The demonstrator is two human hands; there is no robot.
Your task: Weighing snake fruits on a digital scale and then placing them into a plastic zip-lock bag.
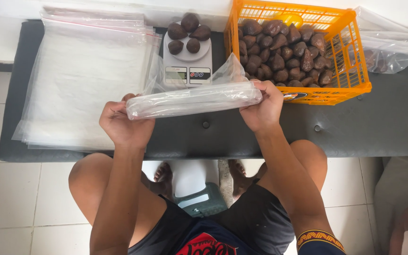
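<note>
My left hand (124,123) and my right hand (262,107) hold a clear plastic bag (194,99) stretched flat between them, each gripping one end, above a dark padded bench (364,127). Just behind the bag stands a small white kitchen scale (187,71) with several brown scaly fruits (189,32) piled on its round plate. To the right of the scale an orange plastic crate (355,71) is filled with many more of the same brown fruits (279,52).
A stack of clear plastic bags (81,75) lies on the bench's left part. More clear bags, one holding fruits (388,52), lie right of the crate. Below, my knees, bare feet and a small greenish object (199,200) sit on the white tiled floor.
</note>
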